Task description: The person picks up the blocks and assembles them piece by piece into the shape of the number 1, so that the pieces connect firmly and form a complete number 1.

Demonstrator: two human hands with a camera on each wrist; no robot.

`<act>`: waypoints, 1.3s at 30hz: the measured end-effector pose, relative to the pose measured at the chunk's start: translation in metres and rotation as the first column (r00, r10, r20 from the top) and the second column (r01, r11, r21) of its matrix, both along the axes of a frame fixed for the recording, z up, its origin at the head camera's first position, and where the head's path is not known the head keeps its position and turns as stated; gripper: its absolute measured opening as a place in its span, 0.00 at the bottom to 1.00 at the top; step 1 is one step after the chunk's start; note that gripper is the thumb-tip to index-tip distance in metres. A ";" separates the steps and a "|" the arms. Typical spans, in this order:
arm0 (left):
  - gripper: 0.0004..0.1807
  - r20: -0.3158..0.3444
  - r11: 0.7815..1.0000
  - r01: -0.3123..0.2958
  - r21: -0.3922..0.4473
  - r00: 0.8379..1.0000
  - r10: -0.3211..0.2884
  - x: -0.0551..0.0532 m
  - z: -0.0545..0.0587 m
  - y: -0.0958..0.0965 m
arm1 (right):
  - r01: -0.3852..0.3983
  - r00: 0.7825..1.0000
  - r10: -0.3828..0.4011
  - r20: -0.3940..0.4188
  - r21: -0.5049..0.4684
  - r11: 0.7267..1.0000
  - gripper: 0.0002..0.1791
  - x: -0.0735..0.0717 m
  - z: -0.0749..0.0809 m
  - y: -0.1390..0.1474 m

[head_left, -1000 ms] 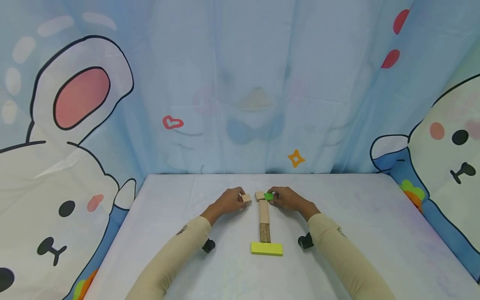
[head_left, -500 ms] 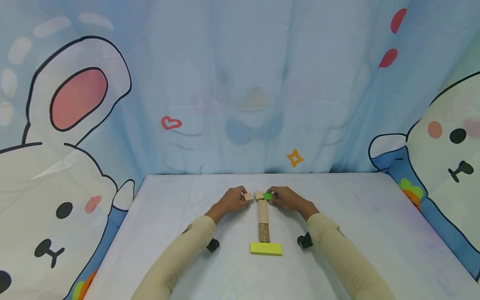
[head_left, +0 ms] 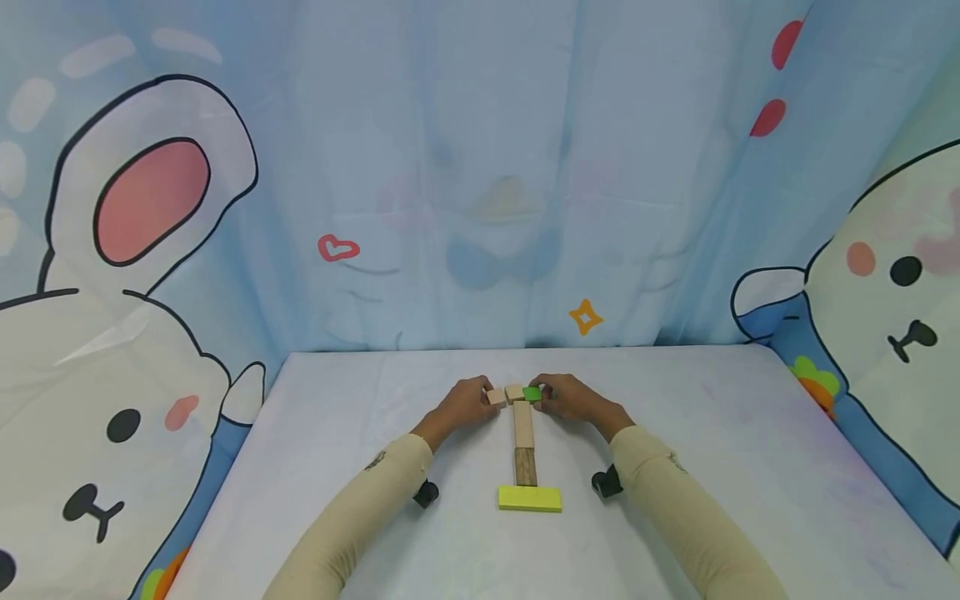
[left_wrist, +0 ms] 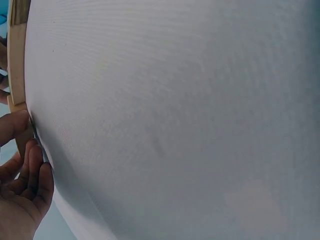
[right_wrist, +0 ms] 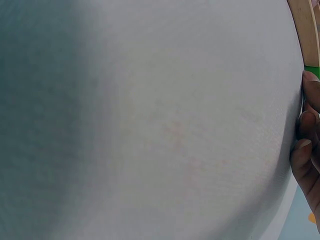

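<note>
In the head view my left hand [head_left: 463, 405] pinches a small plain wooden block [head_left: 496, 397] between thumb and fingers. Just right of it lies a second plain wooden block [head_left: 513, 392], side by side with a green block [head_left: 532, 393]. My right hand [head_left: 572, 398] pinches the green block from its right side. Below these two, a light wooden plank [head_left: 523, 425] meets a darker brown wooden block [head_left: 526, 467] end to end, and a yellow block [head_left: 529, 498] lies crosswise at the near end. The left wrist view shows the thumb on the held block beside the light plank [left_wrist: 17, 65].
A white cloth covers the table [head_left: 375, 533]. Behind it hangs a blue curtain [head_left: 495, 125] with cartoon animals printed on it. Black wrist devices sit under both sleeves, the left one [head_left: 426, 493] and the right one [head_left: 607, 482].
My left hand has brought its wooden block rightward, narrowing the gap to the middle block. My right hand has stayed at the green block. The head view has shifted slightly.
</note>
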State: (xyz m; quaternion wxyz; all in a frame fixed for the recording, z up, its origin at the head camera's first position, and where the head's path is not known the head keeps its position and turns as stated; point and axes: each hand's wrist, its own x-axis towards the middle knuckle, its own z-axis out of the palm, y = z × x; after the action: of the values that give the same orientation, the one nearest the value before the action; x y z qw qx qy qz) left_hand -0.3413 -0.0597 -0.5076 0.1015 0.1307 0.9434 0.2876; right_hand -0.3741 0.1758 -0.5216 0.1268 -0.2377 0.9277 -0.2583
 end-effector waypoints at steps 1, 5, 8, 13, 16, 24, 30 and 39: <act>0.14 0.000 1.000 -0.002 -0.002 1.000 0.002 0.000 -0.001 0.000 | 0.002 1.000 -0.002 0.000 0.003 1.000 0.18 0.000 0.000 0.000; 0.14 -0.003 1.000 -0.009 -0.001 1.000 0.009 -0.001 -0.002 0.001 | 0.001 1.000 -0.001 -0.002 0.018 1.000 0.18 -0.001 -0.001 0.000; 0.14 -0.005 1.000 -0.013 0.009 1.000 0.013 0.000 -0.002 0.002 | -0.007 1.000 0.007 0.000 0.017 1.000 0.18 0.000 0.000 0.000; 0.14 -0.007 1.000 -0.016 0.013 1.000 0.016 0.000 -0.002 0.002 | -0.012 1.000 0.012 0.007 0.002 1.000 0.18 0.002 0.003 -0.002; 0.14 -0.015 1.000 -0.015 0.006 1.000 0.015 0.000 -0.002 0.003 | -0.021 1.000 0.021 -0.005 0.001 1.000 0.18 0.003 0.004 -0.001; 0.15 -0.017 1.000 -0.013 0.013 1.000 0.014 0.000 -0.003 0.004 | 0.002 1.000 -0.002 0.015 0.012 1.000 0.18 0.001 0.003 -0.002; 0.15 -0.004 1.000 -0.021 0.020 1.000 0.021 0.000 -0.002 0.004 | 0.011 1.000 -0.011 0.023 0.027 1.000 0.18 -0.001 0.001 -0.002; 0.28 -0.007 0.999 -0.054 -0.002 0.999 0.054 0.001 -0.004 0.002 | -0.006 1.000 0.006 0.024 0.007 1.000 0.27 0.001 0.002 -0.004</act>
State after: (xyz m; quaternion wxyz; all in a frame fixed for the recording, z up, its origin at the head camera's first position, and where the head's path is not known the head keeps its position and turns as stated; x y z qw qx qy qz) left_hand -0.3399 -0.0576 -0.5112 0.0908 0.1061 0.9471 0.2889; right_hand -0.3734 0.1721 -0.5191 0.1397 -0.2368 0.9264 -0.2574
